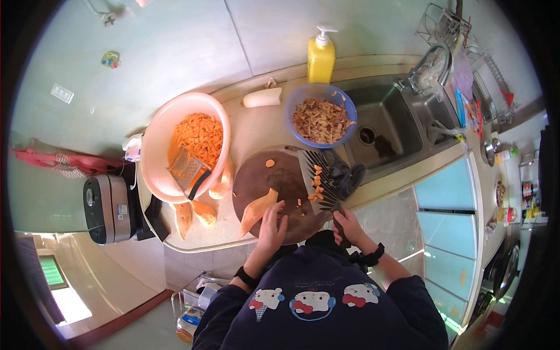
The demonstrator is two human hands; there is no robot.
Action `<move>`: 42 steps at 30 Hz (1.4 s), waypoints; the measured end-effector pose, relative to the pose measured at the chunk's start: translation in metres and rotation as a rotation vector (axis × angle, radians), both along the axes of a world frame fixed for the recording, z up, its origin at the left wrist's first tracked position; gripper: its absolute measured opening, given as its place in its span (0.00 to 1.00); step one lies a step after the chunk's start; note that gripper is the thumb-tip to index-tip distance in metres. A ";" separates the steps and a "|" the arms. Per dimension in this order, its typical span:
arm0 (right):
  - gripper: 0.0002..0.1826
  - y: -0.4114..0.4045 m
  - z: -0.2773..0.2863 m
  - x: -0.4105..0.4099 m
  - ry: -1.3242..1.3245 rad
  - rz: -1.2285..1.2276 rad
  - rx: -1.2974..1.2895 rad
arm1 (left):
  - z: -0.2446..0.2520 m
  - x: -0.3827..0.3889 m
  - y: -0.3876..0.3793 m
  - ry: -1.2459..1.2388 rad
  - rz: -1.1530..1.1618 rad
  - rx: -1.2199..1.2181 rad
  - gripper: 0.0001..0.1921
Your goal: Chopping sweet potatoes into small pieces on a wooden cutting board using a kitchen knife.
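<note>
A round brown cutting board [302, 232] lies on the counter before me. On its left part rests a peeled orange sweet potato [258, 210]. My left hand [273, 229] is beside its right end, fingers extended and thumb apart; whether the fingertips touch it I cannot tell. My right hand [348, 227] grips the handle of a broad cleaver [309, 179]. The blade, with dark stripes on its face, lies over the board's right side. Several small orange pieces [317, 186] cling to or lie on the blade. A cut orange slice [270, 163] and a few crumbs sit on the board.
Left stands a pink basin [148, 153] of orange shreds, with a grater [186, 168] inside. Peeled sweet potatoes [183, 218] lie near it. A blue bowl [291, 116] of peelings stands beside the sink [393, 118]. Dark gloves [350, 179] lie right of the cleaver.
</note>
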State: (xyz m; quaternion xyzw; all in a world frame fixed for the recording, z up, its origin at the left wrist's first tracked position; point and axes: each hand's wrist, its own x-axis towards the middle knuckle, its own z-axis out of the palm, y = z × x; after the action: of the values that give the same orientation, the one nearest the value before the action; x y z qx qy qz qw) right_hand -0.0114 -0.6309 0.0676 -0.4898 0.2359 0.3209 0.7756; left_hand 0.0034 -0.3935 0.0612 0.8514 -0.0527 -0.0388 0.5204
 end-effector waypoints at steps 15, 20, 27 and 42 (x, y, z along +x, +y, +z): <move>0.11 0.011 -0.034 -0.033 -0.062 0.095 -0.157 | -0.028 -0.005 -0.032 -0.222 -0.276 0.664 0.31; 0.11 0.022 -0.033 -0.038 -0.056 0.041 -0.121 | -0.028 -0.004 -0.038 -0.272 -0.309 0.672 0.31; 0.11 0.022 -0.035 -0.037 0.002 -0.012 -0.017 | -0.018 0.002 -0.028 -0.240 -0.275 0.386 0.30; 0.15 0.125 0.077 0.130 -0.985 0.192 -0.625 | 0.081 0.013 0.048 -0.442 0.007 0.104 0.21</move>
State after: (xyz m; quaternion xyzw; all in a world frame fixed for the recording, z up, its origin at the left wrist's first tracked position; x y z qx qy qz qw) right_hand 0.1191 -0.5056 0.1443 -0.8053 -0.1140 0.0397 0.5804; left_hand 0.0168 -0.3453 0.1420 0.8650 -0.1604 0.1478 0.4518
